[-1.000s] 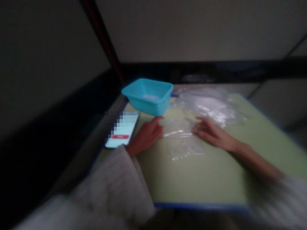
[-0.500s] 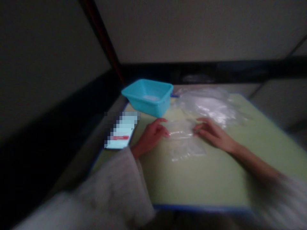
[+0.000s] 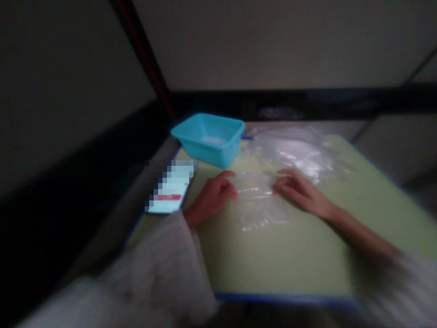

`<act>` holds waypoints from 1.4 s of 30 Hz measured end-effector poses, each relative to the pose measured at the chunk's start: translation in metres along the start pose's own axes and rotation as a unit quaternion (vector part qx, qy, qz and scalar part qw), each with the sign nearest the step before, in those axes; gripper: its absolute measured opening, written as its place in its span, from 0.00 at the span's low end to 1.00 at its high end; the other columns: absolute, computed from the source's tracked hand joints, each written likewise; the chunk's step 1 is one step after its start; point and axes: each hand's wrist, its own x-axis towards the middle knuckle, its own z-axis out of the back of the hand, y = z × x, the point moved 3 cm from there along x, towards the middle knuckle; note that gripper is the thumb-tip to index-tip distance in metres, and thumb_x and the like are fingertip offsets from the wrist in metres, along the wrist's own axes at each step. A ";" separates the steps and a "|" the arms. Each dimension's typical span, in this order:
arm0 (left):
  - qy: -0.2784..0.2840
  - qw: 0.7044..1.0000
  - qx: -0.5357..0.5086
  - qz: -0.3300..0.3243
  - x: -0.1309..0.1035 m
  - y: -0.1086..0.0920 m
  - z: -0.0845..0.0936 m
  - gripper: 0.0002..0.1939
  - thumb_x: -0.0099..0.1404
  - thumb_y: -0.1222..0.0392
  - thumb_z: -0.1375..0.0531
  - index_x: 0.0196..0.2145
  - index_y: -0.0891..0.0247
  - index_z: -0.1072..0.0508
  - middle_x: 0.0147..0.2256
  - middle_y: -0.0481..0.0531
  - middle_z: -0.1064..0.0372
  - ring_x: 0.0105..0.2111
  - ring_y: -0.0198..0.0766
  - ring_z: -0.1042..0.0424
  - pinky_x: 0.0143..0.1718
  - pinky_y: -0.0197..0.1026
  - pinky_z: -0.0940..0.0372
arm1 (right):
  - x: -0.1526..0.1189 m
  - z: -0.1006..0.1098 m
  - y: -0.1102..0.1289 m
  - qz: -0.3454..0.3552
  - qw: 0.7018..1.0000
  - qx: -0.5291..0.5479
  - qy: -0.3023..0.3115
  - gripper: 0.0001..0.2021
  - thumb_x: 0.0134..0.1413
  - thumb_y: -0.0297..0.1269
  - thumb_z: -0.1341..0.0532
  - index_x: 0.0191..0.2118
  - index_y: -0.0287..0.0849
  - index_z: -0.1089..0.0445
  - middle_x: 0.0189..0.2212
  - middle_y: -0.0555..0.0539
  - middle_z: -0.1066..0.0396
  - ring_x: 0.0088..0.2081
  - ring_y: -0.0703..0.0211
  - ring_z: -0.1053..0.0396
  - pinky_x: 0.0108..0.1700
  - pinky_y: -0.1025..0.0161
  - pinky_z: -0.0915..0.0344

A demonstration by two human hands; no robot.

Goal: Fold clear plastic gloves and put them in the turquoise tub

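Observation:
A clear plastic bag (image 3: 261, 205) lies on the yellow-green table (image 3: 273, 264), with a shiny fold across its upper part. At the bag's left edge, my left hand (image 3: 218, 193) pinches it with curled fingers. My right hand (image 3: 300, 191) grips the opposite edge between thumb and fingers. The fingertips are blurred in the dim light. Just behind the hands is a pile of clear plastic bags (image 3: 297, 152).
A turquoise basket (image 3: 228, 157) with something pale inside stands at the back left. A lit phone (image 3: 174, 187) lies at the left edge of the table. Behind the table are a wall and a dark ledge.
The whole view has shifted very slightly. Both hands stay at the same two sides of the bag, in nearly the same pose.

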 end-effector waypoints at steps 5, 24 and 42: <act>0.001 1.000 0.006 -0.009 -0.001 -0.001 -0.001 0.13 0.62 0.65 0.48 0.45 0.64 0.34 0.29 0.51 0.25 0.32 0.39 0.24 0.34 0.38 0.32 | 0.000 0.000 -0.001 0.005 1.000 0.008 0.005 0.16 0.62 0.41 0.46 0.53 0.47 0.47 0.40 0.43 0.29 0.40 0.55 0.27 0.44 0.52 0.31; 0.003 0.999 -0.040 0.011 -0.001 -0.002 -0.002 0.10 0.61 0.64 0.47 0.42 0.65 0.33 0.27 0.51 0.25 0.30 0.39 0.24 0.33 0.38 0.32 | -0.001 0.000 0.001 0.005 1.000 0.017 0.002 0.17 0.61 0.42 0.45 0.53 0.47 0.46 0.40 0.43 0.28 0.41 0.54 0.27 0.44 0.51 0.30; 0.027 0.999 -0.026 0.027 0.003 0.007 -0.003 0.09 0.61 0.65 0.48 0.39 0.64 0.33 0.29 0.51 0.24 0.33 0.40 0.23 0.34 0.39 0.31 | -0.023 0.002 0.064 0.128 0.908 -0.321 0.236 0.05 0.56 0.32 0.40 0.33 0.43 0.27 0.34 0.47 0.30 0.38 0.57 0.31 0.42 0.59 0.35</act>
